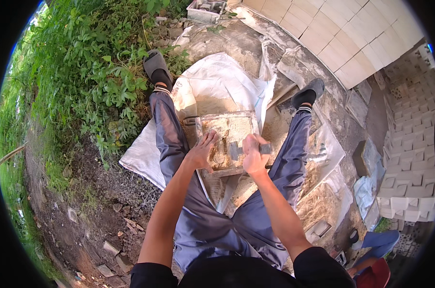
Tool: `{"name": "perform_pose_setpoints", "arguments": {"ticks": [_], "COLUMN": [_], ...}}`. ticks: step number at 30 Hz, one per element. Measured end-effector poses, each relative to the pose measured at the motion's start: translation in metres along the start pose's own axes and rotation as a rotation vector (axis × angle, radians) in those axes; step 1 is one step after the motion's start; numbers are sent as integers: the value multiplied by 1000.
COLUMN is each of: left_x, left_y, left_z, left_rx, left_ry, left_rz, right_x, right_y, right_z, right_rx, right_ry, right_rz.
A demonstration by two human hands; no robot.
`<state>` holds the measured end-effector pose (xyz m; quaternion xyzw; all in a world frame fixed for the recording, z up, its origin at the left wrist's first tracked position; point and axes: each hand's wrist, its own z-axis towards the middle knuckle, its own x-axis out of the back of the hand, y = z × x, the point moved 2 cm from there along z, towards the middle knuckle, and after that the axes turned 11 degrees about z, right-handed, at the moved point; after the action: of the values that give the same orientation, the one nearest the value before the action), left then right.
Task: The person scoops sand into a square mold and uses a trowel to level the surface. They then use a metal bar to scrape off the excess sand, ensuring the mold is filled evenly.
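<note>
A square tan slab (227, 127) lies in a shallow frame (225, 115) between my outstretched legs, its surface powdery and with dark hollows cut into it. My left hand (201, 151) rests on the slab's left side, fingers extended and holding nothing. My right hand (254, 154) is closed around a flat grey-bladed hand tool (235, 150); the blade points left over the slab, and a dark part shows right of my fist. The exact kind of tool is not clear. A bent metal handle or clamp (191, 121) sits by the frame's left edge.
White sacking (222, 69) covered in tan dust spreads under the frame. Green plants (97, 72) grow at left, over stony soil. Stacked pale blocks (409, 158) stand at right, beneath a block wall (342, 33). Another person (378, 247) is at lower right. A plastic crate (205, 12) stands at the top.
</note>
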<state>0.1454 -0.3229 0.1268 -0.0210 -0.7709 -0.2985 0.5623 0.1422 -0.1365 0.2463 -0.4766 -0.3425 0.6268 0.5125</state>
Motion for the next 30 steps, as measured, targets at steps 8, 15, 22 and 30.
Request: {"name": "perform_pose_setpoints", "arguments": {"ticks": [8, 15, 22, 30], "left_x": [-13, -20, -25, -21], "left_y": [24, 44, 44, 45], "left_z": [-23, -32, -28, -27], "left_rx": [207, 227, 232, 247], "left_ry": [-77, -3, 44, 43], "left_rz": [219, 99, 17, -8], "right_x": [-23, 11, 15, 19], "right_y": [-87, -13, -20, -50], "right_z": [15, -10, 2, 18], "right_rx": [-177, -336, -353, -45], "right_ry": [81, -8, -261, 210], "right_rz": [309, 487, 267, 581]}}
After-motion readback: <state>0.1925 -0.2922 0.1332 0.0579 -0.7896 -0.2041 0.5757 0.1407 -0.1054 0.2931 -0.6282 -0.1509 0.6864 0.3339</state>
